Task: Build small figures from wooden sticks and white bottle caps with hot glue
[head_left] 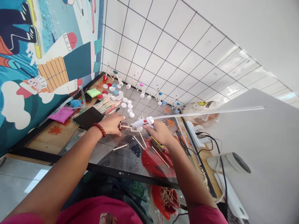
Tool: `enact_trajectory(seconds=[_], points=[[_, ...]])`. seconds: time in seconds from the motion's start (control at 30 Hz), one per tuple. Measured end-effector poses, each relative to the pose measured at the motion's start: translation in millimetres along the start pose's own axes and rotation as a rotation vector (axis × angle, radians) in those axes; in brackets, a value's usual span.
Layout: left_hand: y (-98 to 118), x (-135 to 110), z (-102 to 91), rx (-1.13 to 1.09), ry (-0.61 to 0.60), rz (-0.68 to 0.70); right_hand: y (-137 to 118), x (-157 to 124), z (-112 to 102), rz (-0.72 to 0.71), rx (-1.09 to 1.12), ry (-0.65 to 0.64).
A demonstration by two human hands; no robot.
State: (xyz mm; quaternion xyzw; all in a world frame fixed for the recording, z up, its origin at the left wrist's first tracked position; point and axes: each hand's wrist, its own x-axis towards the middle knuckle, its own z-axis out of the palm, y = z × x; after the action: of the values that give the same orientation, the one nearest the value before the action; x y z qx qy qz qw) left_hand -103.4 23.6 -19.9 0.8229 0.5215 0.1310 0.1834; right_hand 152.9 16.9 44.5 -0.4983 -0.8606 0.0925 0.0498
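Note:
My right hand is wrapped around a white hot glue gun, its nozzle pointing left. A long translucent glue stick sticks out of the gun's back toward the right. My left hand, with a red bead bracelet on the wrist, pinches the end of a small wooden stick piece between thumb and fingers. The nozzle tip meets or nearly meets that piece. Beside it lie joined sticks and a white bottle cap, partly hidden by the gun. Loose sticks rest on the glass nearer me.
Several stick-and-cap models line the table's back edge. White, red and blue bottle caps, a stick pile and a black sheet lie left. Yellow-handled pliers sit under my right hand. Cables and a power strip are right.

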Motion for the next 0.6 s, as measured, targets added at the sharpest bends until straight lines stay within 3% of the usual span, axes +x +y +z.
enact_trajectory(seconds=[0.27, 0.6], points=[[4, -1, -2.2, 0.075, -0.073, -0.009, -12, 2, -5, 0.081, -0.285, -0.045], [7, -1, -3.1, 0.076, -0.070, -0.022, -18, 3, -8, 0.065, -0.373, -0.071]])
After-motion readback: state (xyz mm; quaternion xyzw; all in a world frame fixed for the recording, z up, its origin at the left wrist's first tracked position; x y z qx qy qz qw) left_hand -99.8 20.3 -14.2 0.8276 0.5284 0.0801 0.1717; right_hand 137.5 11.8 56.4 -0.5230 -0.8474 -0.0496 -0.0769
